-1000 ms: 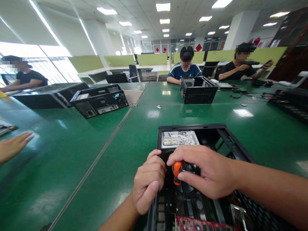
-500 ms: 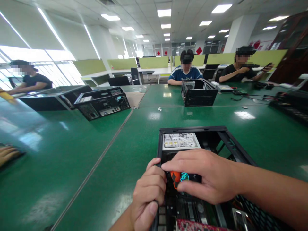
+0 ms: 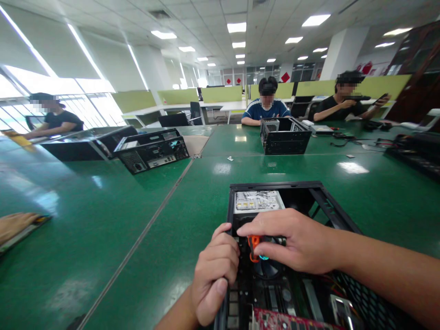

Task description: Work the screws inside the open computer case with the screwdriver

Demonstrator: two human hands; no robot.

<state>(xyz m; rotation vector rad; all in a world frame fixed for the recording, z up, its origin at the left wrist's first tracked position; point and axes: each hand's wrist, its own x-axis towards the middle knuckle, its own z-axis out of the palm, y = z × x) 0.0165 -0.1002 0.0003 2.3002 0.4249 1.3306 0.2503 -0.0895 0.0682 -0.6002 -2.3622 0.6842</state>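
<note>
An open black computer case [image 3: 275, 185] lies on the green table in front of me. My left hand [image 3: 216, 275] is closed around its left edge. Reaching in from the right, my right hand [image 3: 299, 240] pinches an orange-and-black tool handle [image 3: 254, 247] between thumb and fingers; its working end is hidden. Directly below that tool is a round black fan [image 3: 267, 269] with a glowing cyan mark, partly covered by my hand. A silver power supply [image 3: 257, 200] sits at the far end of the case. Nearest me is a red circuit board [image 3: 288, 319].
Two other computer cases [image 3: 154, 153] [image 3: 286, 137] stand farther off on the table. Cables [image 3: 343, 140] lie at the back right. A tan glove-like item [image 3: 17, 224] is at the left edge. Three people sit around the table.
My right hand has shifted slightly up with the orange-and-black tool handle, uncovering more of the fan below. My left hand keeps its grip on the case edge. The view has tilted a little.
</note>
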